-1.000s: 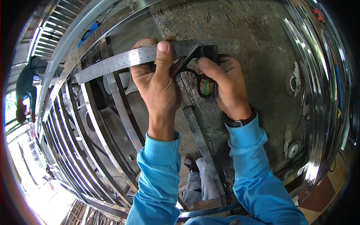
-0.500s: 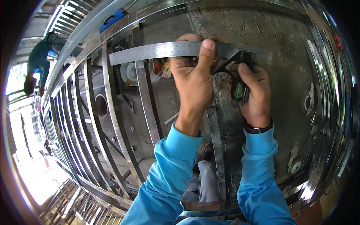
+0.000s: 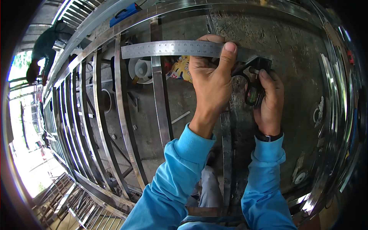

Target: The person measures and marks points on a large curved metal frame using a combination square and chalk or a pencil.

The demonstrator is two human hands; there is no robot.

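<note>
Held up across the view is a combination square, its steel rule (image 3: pixel 168 48) marked with numbers and its black head (image 3: pixel 253 90) at the right end with a green level vial. My left hand (image 3: pixel 212 78) is closed round the rule near its middle, thumb pressed on the near face and fingers behind. My right hand (image 3: pixel 270 97) grips the black head, thumb by its small knob; the other fingers are partly hidden. Below and to the left of the rule are the metal bars (image 3: pixel 161 96) of a large frame.
Long bright metal lengths (image 3: pixel 333 126) line the right side. A blue case (image 3: pixel 124 14) sits at the upper left, close to a bent-over person (image 3: pixel 48 48). A yellow patterned bag (image 3: pixel 181 69) and a round white object (image 3: pixel 140 69) lie on the floor behind the bars. A disc (image 3: pixel 300 177) lies lower right.
The square and both hands have shifted a little to the right in view, and the rule's numbers now face me more clearly. The background has also shifted right. Both grips stay closed.
</note>
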